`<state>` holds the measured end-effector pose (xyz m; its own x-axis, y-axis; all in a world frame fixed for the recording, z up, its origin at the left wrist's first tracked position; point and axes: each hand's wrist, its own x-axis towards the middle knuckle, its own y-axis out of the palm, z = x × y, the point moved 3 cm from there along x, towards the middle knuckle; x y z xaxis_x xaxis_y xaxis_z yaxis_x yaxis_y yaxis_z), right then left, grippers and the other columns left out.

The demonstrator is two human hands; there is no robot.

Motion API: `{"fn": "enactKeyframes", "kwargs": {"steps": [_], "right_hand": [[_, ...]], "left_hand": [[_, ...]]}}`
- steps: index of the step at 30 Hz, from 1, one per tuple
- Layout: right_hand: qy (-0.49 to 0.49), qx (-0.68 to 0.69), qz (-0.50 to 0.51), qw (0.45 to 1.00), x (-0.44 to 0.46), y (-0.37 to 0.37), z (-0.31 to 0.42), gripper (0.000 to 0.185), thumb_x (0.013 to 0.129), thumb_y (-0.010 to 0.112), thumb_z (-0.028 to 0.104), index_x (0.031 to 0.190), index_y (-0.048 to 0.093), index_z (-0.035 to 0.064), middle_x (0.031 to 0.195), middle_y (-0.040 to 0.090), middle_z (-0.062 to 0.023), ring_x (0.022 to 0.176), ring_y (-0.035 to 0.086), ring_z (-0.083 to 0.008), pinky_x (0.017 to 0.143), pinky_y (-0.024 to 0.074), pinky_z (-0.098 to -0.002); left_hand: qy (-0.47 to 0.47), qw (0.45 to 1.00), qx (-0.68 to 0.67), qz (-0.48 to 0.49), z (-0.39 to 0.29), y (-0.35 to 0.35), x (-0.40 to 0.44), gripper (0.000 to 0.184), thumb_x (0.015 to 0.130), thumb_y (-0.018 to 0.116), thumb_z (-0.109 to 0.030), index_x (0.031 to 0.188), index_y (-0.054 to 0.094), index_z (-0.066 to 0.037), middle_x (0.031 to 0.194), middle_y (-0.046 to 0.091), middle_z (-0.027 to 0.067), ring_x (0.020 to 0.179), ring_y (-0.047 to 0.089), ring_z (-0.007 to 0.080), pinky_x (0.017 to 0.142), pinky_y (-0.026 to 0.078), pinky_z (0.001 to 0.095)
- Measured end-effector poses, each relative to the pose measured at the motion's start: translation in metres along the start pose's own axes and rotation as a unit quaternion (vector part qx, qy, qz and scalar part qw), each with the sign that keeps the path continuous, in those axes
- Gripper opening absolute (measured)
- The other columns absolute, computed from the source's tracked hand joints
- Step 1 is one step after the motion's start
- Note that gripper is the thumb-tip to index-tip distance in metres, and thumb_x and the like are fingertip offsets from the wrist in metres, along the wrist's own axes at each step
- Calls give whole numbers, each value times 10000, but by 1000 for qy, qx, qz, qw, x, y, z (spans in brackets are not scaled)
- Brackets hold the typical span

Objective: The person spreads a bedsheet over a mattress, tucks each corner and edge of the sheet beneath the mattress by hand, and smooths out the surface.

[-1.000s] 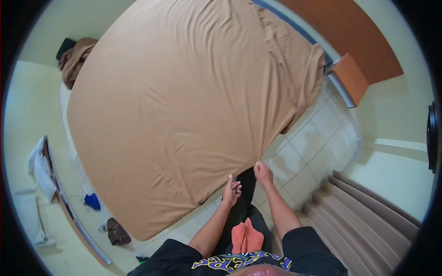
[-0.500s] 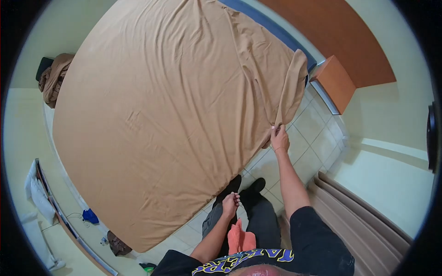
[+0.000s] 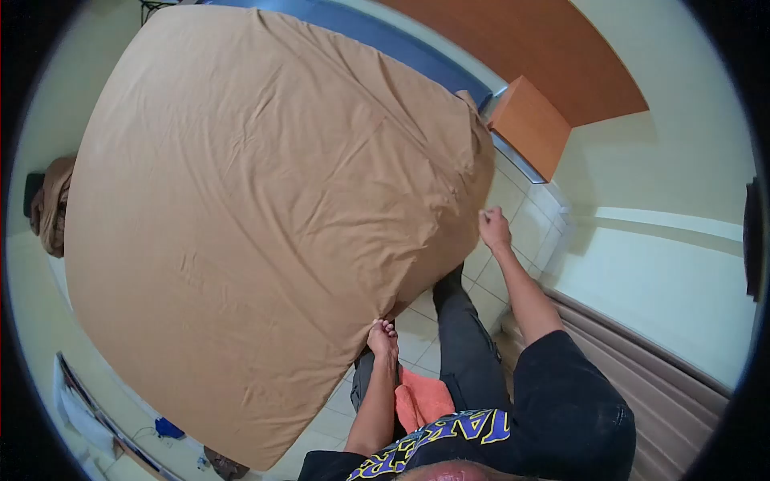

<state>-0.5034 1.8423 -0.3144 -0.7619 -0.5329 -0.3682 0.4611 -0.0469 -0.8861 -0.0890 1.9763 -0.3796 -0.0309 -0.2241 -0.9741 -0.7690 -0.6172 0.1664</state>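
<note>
A tan bed sheet (image 3: 241,224) covers most of a large bed, wrinkled toward the right side. My left hand (image 3: 383,337) is closed on the sheet's near edge, just above my left leg. Farther right, my right hand (image 3: 496,230) is closed with its fingertips at the sheet's side edge, which hangs over the mattress corner. Along the far end of the bed, a strip of blue mattress (image 3: 353,32) shows uncovered.
An orange-brown bedside cabinet (image 3: 531,128) stands by the far right corner, against a wooden headboard (image 3: 553,48). Pale floor tiles (image 3: 417,333) lie beside the bed. Curtains (image 3: 626,345) hang at right. A coral cloth (image 3: 421,397) hangs at my waist. Brown bedding (image 3: 54,204) sits at far left.
The sheet's folded right corner now hangs down over the mattress side. My left hand has moved up to the sheet's edge and closed on it. The view has shifted, showing more blue mattress.
</note>
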Motion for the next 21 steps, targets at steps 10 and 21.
{"fn": "enactKeyframes", "kwargs": {"steps": [10, 21], "right_hand": [[-17, 99, 61, 993, 227, -19, 130, 417, 954, 510, 420, 1187, 557, 76, 1063, 685, -215, 991, 658, -411, 853, 518, -492], [-114, -6, -43, 992, 380, -110, 60, 158, 950, 462, 138, 1085, 518, 78, 918, 669, -240, 884, 668, -408, 727, 533, -472]], "left_hand": [[-184, 969, 161, 30, 100, 110, -55, 115, 979, 513, -163, 997, 546, -54, 852, 624, 74, 742, 586, 140, 609, 451, 248], [306, 830, 461, 70, 20, 429, -14, 289, 966, 632, -295, 1029, 592, -16, 872, 646, 66, 742, 584, 143, 702, 459, 276]]}}
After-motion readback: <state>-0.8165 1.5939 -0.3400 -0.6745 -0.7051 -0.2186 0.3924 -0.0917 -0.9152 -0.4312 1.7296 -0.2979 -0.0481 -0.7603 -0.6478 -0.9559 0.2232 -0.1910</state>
